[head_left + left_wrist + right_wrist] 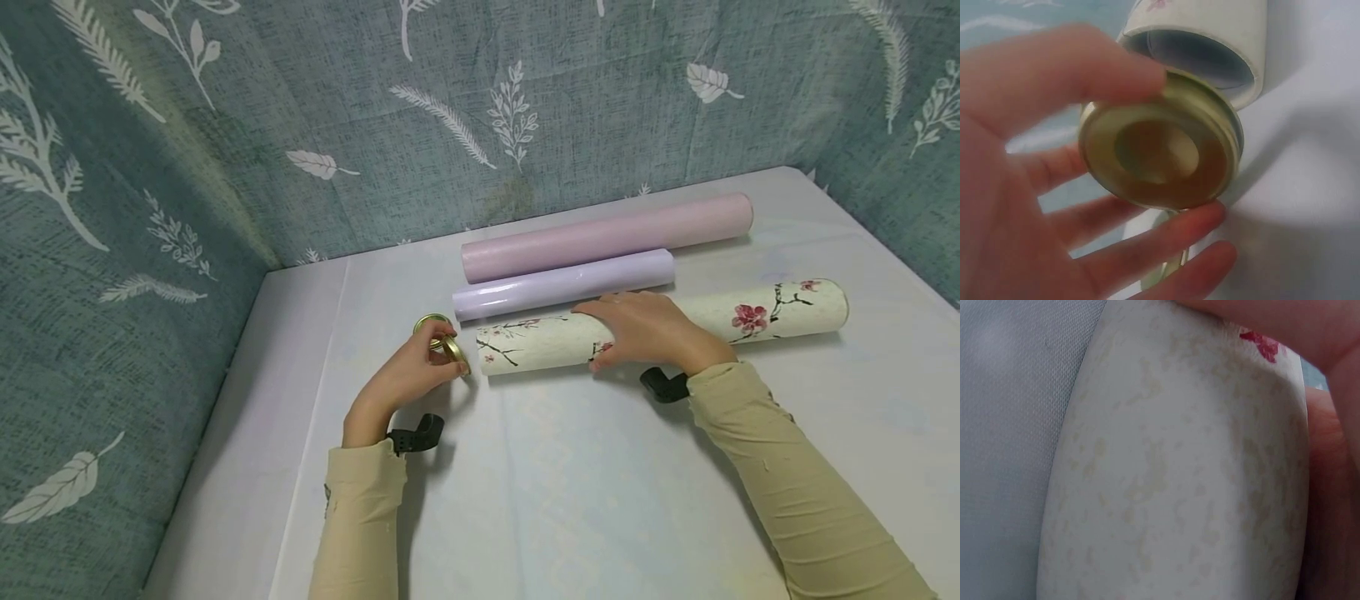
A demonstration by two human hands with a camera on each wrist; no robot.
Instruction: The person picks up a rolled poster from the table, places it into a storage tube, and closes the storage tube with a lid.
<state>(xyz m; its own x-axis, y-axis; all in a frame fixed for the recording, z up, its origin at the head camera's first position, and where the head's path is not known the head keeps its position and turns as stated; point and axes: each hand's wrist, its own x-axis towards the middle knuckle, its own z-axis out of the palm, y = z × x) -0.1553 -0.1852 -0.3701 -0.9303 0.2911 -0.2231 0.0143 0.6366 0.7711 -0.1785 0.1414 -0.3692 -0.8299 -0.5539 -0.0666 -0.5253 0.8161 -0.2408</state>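
Observation:
My left hand [408, 375] pinches a gold-coloured round lid [1157, 156] between thumb and fingers, tilted on edge close to the open end of a floral paper roll. In the left wrist view the lid shows a raised rim and a round recessed centre. Just behind the fingers, a second gold-rimmed round piece [429, 317] lies on the table, partly hidden by the hand. My right hand [645, 329] grips the cream roll [787, 312] with red blossoms and dark branches around its middle. The roll's hollow end faces the lid.
Behind the floral roll lie a shiny lilac roll [562, 285] and a longer pink roll [607, 239], roughly parallel to it. A pale cloth covers the table [570, 492]. Leaf-patterned green fabric [420, 108] hangs along the back and sides.

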